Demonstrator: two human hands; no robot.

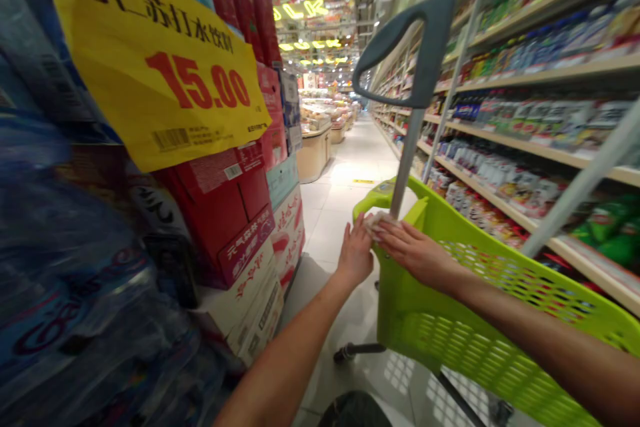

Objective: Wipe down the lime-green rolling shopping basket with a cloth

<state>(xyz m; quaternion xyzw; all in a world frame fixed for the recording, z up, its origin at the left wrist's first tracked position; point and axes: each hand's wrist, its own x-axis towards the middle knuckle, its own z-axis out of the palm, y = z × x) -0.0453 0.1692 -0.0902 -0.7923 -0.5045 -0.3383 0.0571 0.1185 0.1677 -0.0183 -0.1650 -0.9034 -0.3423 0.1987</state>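
Note:
A green plastic shopping cart (400, 307) stands in front of me, with a grey handle (434, 53) on a metal pole (409, 147) rising from its near corner. A crumpled whitish cloth or tissue (381, 219) lies against the rim at the pole's foot. My right hand (413, 252) presses it there, fingers stretched across it and partly hiding it. From the left, my left hand (356, 255) meets the same cloth at the cart's corner, its fingers bent around the cloth's edge.
Stacked drink cartons (225, 213) and wrapped bottled water (75, 280) rise close on my left, under a yellow price sign (165, 67). Stocked shelves (540, 107) line the right. A tiled aisle (360, 167) runs ahead past display counters (315, 147). Cart wheels (344, 352) stick out below.

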